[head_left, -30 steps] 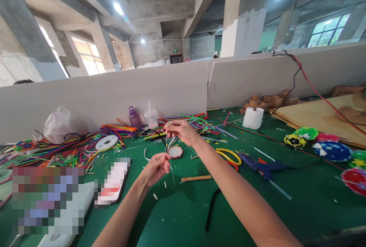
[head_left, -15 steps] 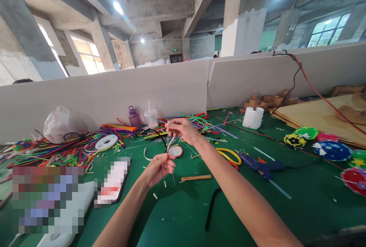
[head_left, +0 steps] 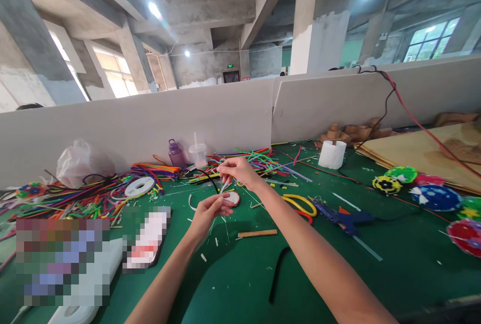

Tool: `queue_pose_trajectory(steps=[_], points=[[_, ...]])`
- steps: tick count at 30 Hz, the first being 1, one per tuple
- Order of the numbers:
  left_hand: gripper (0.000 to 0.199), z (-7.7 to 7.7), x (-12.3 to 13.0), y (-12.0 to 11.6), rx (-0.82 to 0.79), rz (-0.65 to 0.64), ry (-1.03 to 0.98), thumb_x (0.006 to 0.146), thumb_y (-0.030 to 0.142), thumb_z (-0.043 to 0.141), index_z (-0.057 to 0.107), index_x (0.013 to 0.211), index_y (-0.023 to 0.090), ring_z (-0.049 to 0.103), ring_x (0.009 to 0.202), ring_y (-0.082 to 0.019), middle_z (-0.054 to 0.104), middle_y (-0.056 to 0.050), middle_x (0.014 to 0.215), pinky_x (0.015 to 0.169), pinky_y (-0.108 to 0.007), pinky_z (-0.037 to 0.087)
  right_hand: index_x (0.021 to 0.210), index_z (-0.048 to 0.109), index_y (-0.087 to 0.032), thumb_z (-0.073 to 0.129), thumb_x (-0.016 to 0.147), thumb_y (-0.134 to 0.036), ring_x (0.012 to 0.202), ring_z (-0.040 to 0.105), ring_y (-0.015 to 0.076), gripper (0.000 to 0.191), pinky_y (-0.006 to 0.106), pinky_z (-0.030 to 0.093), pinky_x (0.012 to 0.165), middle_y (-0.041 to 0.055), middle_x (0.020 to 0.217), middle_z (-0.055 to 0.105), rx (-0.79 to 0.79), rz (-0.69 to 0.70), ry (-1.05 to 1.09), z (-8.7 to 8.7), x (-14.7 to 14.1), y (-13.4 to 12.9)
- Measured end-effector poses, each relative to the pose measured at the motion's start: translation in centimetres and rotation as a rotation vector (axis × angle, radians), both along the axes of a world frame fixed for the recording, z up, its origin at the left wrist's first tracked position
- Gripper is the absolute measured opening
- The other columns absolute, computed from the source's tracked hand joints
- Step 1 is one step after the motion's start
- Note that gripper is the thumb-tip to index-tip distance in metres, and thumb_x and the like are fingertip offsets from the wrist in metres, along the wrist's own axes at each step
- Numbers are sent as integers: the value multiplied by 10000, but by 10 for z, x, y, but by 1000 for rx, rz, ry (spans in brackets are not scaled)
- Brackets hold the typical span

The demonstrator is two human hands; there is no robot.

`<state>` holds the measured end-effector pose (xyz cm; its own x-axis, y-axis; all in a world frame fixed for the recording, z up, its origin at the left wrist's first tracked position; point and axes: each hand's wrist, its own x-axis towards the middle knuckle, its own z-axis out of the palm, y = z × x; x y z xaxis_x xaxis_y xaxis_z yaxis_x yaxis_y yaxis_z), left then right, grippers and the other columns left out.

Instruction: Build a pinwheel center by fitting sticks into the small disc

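Observation:
In the head view, my left hand point(head_left: 210, 210) is closed in a pinch on a few thin white strands point(head_left: 223, 187). My right hand point(head_left: 239, 171) pinches the upper part of the same strands, just above and to the right. Loose ends fan out below the left fingers. What the strands are made of cannot be made out. Right behind the left fingertips is a small round disc point(head_left: 234, 199) with a white, grainy face and a reddish-brown rim. A brown stick point(head_left: 257, 233) lies in front of the hands.
At right are a blue glue gun point(head_left: 340, 216), a yellow ring point(head_left: 304, 204) and colourful round pieces point(head_left: 436, 198). A heap of pipe cleaners point(head_left: 259, 159), a purple bottle point(head_left: 176, 153) and a lidded cup point(head_left: 198, 154) stand behind. A white spool point(head_left: 130, 190) and phone point(head_left: 148, 239) lie left.
My left hand has risen slightly, closer to the right hand. The strands now spread out below it, where before they stood more upright between the hands.

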<state>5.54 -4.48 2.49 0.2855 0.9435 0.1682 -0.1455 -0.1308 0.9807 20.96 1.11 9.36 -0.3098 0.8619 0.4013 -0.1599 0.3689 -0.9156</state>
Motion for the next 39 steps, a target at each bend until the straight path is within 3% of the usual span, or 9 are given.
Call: queue_pose_trajectory(steps=[4, 9, 20, 25, 29, 32, 36, 39], points=[[399, -8, 0, 5, 117, 136, 201, 761, 423, 648, 679, 1022, 124, 675, 643, -186, 735, -91, 812, 676, -312, 530, 632, 612, -129, 647, 698, -261, 423, 548, 87, 152, 194, 452, 411, -13, 519, 585, 7, -81, -25, -5, -9, 2], [412, -13, 0, 7, 181, 162, 282, 797, 449, 581, 658, 1041, 126, 685, 648, -202, 736, -100, 851, 654, -324, 535, 629, 617, -127, 645, 699, -256, 430, 559, 91, 150, 199, 451, 412, -8, 533, 593, -12, -69, -26, -6, -10, 2], [355, -5, 0, 6, 132, 83, 58, 746, 457, 655, 532, 912, 169, 675, 614, -187, 732, -95, 819, 639, -329, 530, 689, 652, -115, 742, 634, -309, 471, 579, 93, 220, 202, 436, 431, 16, 612, 634, -127, 0, 160, -14, -1, 13], [298, -1, -2, 5, 124, 154, 23, 776, 454, 623, 509, 831, 185, 649, 631, -168, 707, -56, 781, 654, -313, 511, 674, 649, -115, 747, 631, -281, 461, 571, 85, 197, 202, 429, 439, 18, 615, 634, -191, -8, 233, -16, 0, 16], [255, 1, -6, 6, 228, 265, 71, 774, 415, 638, 583, 741, 168, 569, 627, -125, 615, -8, 687, 627, -248, 467, 690, 641, -122, 739, 655, -257, 480, 583, 89, 170, 209, 450, 476, 14, 613, 633, -233, 33, 268, -16, 0, 14], [231, -1, -8, 10, 224, 301, 34, 748, 389, 671, 615, 736, 166, 493, 574, -94, 539, 23, 629, 573, -214, 417, 704, 629, -121, 725, 676, -259, 513, 607, 101, 170, 210, 467, 500, 16, 629, 641, -223, 120, 201, -16, -3, 9], [235, -5, -9, 13, 141, 242, -82, 717, 371, 704, 632, 820, 172, 483, 568, -83, 567, 24, 663, 569, -208, 404, 695, 608, -113, 718, 691, -251, 530, 610, 103, 177, 225, 494, 549, 21, 616, 648, -212, 268, 0, -20, -10, 4], [249, -5, -9, 13, 96, 221, -126, 702, 364, 718, 627, 834, 173, 513, 581, -90, 607, 11, 694, 597, -221, 426, 678, 593, -117, 702, 711, -213, 489, 587, 90, 148, 220, 487, 529, 5, 585, 641, -170, 233, -94, -24, -14, 6]])
